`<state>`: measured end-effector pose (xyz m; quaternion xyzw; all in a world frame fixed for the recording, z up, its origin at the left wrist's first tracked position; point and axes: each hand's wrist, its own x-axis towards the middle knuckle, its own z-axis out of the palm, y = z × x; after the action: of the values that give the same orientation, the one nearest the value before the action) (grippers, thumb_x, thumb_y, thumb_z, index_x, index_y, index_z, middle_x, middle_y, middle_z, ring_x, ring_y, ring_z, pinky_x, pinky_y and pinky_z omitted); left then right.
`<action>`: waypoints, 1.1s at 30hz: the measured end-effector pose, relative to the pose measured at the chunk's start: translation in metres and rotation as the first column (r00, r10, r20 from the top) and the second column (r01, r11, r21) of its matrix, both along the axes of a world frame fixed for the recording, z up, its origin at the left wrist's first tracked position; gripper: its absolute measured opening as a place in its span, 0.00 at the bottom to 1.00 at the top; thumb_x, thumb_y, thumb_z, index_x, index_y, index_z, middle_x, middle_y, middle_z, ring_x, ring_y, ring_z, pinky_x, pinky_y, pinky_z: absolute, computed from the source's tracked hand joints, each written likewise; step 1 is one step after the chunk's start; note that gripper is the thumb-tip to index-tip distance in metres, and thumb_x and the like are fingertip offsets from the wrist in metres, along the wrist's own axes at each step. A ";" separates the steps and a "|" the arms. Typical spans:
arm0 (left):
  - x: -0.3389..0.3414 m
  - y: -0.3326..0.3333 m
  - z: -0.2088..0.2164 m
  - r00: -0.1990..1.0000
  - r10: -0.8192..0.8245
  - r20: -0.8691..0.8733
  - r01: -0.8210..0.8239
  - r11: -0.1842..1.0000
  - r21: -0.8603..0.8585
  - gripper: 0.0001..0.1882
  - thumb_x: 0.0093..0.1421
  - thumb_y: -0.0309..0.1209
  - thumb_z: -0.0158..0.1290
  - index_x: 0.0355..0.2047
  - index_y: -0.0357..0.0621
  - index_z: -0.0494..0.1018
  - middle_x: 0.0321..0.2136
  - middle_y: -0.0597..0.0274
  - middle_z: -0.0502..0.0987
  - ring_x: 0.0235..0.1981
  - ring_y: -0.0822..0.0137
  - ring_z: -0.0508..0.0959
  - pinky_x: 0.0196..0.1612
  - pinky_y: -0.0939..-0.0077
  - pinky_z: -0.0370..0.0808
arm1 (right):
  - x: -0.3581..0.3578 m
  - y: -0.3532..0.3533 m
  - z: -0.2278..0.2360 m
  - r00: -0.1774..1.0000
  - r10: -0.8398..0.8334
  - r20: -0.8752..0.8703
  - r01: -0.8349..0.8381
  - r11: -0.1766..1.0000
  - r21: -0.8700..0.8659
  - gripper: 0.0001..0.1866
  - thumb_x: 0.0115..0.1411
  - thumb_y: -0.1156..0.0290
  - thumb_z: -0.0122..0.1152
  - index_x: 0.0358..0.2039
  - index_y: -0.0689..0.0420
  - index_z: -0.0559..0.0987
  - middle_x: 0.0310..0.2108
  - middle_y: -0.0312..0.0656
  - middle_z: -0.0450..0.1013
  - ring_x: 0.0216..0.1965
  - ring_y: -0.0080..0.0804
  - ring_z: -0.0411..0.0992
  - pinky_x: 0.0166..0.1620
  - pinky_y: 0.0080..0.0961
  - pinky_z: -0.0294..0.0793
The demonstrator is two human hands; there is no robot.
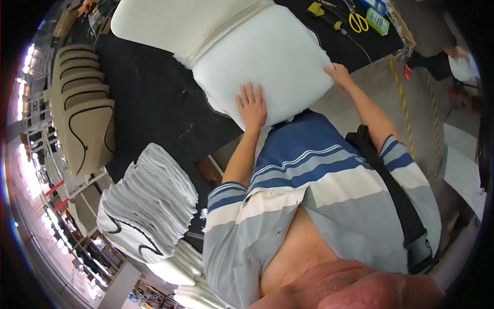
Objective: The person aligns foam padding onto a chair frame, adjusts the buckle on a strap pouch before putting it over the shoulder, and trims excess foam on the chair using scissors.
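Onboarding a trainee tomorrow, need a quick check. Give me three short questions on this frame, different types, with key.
1. Multiple choice: what does the left hand rest on?
A) the tan stack
B) the white padding
C) the black shoulder strap

2. True or false: the yellow-handled scissors lie on the black table.

3. Fill in: the right hand is at the padding's ____ edge, as seen in the picture.

Key: 1. B; 2. True; 3. right
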<state>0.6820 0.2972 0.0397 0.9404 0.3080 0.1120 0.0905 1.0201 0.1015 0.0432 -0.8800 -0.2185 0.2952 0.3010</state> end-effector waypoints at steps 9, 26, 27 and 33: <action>-0.017 -0.020 0.011 0.993 0.032 0.118 -0.019 0.994 -0.108 0.22 0.62 0.26 0.52 0.58 0.47 0.74 0.68 0.48 0.63 0.70 0.43 0.58 0.70 0.46 0.54 | 0.034 -0.005 -0.034 0.953 0.289 -0.086 -0.293 0.956 -0.034 0.27 0.60 0.49 0.62 0.46 0.61 0.82 0.41 0.56 0.80 0.44 0.52 0.79 0.48 0.43 0.76; 0.112 -0.104 0.031 0.744 0.520 0.419 -0.404 0.850 -0.337 0.13 0.56 0.15 0.50 0.36 0.40 0.81 0.40 0.53 0.82 0.46 0.52 0.78 0.51 0.61 0.74 | 0.332 -0.005 -0.049 0.941 0.018 0.338 0.037 0.987 -0.156 0.24 0.64 0.59 0.58 0.57 0.58 0.73 0.56 0.55 0.72 0.59 0.55 0.70 0.59 0.49 0.70; 0.119 -0.104 0.031 0.731 0.566 0.381 -0.427 0.815 -0.391 0.12 0.57 0.16 0.51 0.36 0.41 0.81 0.39 0.53 0.82 0.46 0.52 0.78 0.51 0.61 0.75 | 0.344 -0.007 -0.054 0.961 0.042 0.273 0.012 0.981 -0.195 0.25 0.63 0.60 0.59 0.57 0.59 0.73 0.57 0.56 0.71 0.60 0.55 0.69 0.60 0.50 0.70; 0.147 -0.114 0.042 0.665 0.698 0.266 -0.519 0.687 -0.508 0.11 0.60 0.20 0.51 0.37 0.43 0.83 0.38 0.52 0.83 0.44 0.54 0.81 0.49 0.63 0.77 | 0.342 0.007 -0.050 0.949 0.069 0.309 0.005 0.973 -0.232 0.29 0.59 0.72 0.66 0.59 0.58 0.67 0.57 0.56 0.70 0.61 0.55 0.68 0.59 0.46 0.71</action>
<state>0.8291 0.1830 0.0819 0.6889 0.5974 0.2814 0.2989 1.3624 0.1087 -0.0071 -0.9410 -0.2425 0.1793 0.1535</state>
